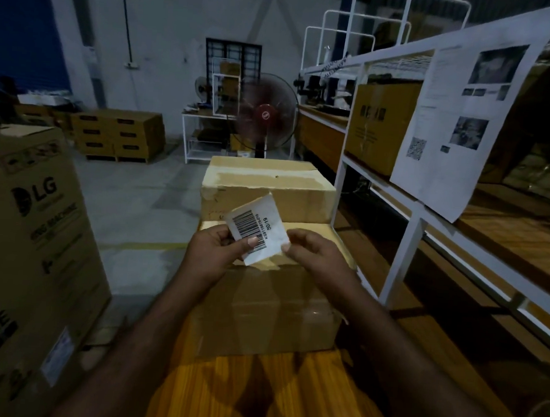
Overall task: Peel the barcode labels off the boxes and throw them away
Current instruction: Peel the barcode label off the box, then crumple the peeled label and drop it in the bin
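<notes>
Peeled barcode label above box, long axis 11-to-5 o'clock, pinched by left hand grip at its 7 and right hand grip at its 4.

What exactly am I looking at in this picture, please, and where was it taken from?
There is no machine here: these are a person's bare hands, seen from a wide-angle camera worn on the head, looking forward and down. The left hand and right hand each pinch a white barcode label with their fingers, holding it up above a taped cardboard box. A second box stands just behind it. A large LG carton is on the left, white shelving on the right, and a pedestal fan farther back. The label looks peeled free.
</notes>
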`<control>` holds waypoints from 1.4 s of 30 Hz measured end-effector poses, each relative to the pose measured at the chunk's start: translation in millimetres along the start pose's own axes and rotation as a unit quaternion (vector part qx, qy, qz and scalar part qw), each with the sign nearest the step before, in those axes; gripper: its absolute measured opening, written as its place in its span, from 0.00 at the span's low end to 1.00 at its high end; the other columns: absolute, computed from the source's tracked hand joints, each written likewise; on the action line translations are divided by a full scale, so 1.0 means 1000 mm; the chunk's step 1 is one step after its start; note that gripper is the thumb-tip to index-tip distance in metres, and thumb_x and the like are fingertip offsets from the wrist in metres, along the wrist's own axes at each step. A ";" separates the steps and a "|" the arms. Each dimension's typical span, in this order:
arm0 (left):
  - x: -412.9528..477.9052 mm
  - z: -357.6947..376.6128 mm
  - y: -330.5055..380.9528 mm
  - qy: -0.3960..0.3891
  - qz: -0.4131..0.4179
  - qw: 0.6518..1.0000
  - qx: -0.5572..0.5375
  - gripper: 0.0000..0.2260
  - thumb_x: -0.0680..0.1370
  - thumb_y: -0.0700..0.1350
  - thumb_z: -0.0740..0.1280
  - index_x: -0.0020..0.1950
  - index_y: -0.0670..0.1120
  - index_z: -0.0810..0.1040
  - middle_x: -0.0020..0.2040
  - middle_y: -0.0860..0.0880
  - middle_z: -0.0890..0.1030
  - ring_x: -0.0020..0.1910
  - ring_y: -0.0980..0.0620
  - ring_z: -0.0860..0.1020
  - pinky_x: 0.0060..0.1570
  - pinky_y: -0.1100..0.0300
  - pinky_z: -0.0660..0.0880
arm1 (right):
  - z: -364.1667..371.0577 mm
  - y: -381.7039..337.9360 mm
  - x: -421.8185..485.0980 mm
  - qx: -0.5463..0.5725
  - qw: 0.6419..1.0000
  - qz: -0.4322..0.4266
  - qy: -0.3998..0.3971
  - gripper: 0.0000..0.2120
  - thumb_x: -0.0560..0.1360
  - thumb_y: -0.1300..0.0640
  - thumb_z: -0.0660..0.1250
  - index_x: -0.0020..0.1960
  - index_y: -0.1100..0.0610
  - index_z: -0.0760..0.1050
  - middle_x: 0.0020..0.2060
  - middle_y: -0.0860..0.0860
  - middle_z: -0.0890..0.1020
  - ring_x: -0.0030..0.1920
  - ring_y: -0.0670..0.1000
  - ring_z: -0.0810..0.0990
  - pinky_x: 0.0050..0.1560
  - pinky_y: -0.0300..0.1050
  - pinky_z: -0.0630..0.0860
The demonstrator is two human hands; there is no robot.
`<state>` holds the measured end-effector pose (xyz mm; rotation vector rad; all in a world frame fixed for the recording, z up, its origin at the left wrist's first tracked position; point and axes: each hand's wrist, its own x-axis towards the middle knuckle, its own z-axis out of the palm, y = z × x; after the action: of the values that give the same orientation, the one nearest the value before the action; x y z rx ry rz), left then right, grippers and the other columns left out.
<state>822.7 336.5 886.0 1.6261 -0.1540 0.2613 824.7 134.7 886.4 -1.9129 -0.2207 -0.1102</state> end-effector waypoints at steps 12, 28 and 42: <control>-0.060 -0.029 0.000 0.014 -0.063 0.995 0.076 0.11 0.76 0.46 0.72 0.35 0.45 0.83 0.30 0.49 0.83 0.28 0.59 0.79 0.29 0.69 0.72 | 0.054 -0.002 -0.041 0.155 0.988 0.014 -0.010 0.04 0.76 0.61 0.70 0.50 0.61 0.81 0.43 0.60 0.86 0.36 0.50 0.82 0.36 0.43 0.78; -0.192 -0.070 0.031 0.232 -0.082 0.941 0.232 0.03 0.76 0.41 0.72 0.43 0.48 0.84 0.38 0.50 0.86 0.33 0.60 0.82 0.30 0.66 0.76 | 0.106 -0.006 -0.080 0.042 0.951 -0.064 -0.301 0.04 0.75 0.62 0.72 0.49 0.59 0.80 0.42 0.59 0.84 0.31 0.48 0.79 0.30 0.42 0.75; -0.471 -0.094 0.023 0.510 -0.237 0.804 0.191 0.03 0.71 0.41 0.77 0.39 0.49 0.86 0.33 0.42 0.84 0.33 0.52 0.74 0.36 0.59 0.71 | 0.217 -0.014 -0.263 0.051 0.838 -0.098 -0.535 0.07 0.74 0.62 0.72 0.38 0.55 0.79 0.34 0.50 0.83 0.36 0.49 0.81 0.41 0.46 0.77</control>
<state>356.0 401.1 790.7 1.6381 1.1873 0.7733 558.4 316.6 776.2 -1.6447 -1.1444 0.8481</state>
